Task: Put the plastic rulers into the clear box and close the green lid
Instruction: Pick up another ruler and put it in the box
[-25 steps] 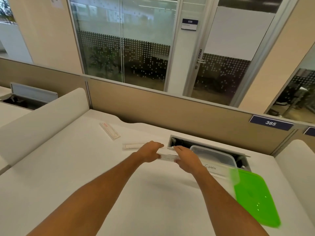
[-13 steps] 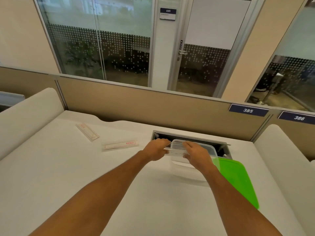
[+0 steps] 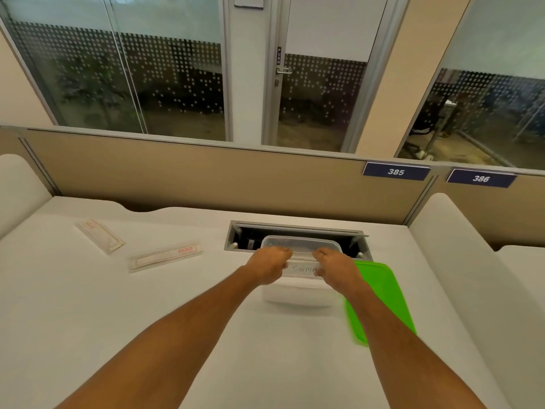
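A clear plastic box (image 3: 298,295) stands open on the white desk, just in front of the cable hatch. My left hand (image 3: 269,265) and my right hand (image 3: 334,265) each grip one end of a packaged plastic ruler (image 3: 303,253), held across the box's open top. The box's near wall bears a label reading "SIGMA". A green lid (image 3: 383,296) lies flat on the desk to the right of the box, partly hidden by my right forearm. Two more packaged rulers lie at the left: one (image 3: 165,256) nearer the box, another (image 3: 98,235) farther left.
An open cable hatch (image 3: 295,231) is recessed in the desk (image 3: 118,320) behind the box. A beige partition (image 3: 206,178) with number plates closes the back. White padded dividers rise at the left (image 3: 17,184) and right (image 3: 460,249) edges.
My two hands carried the ruler rightward from the desk to above the clear box. The camera view turned right, so the box and lid now sit nearer the middle.
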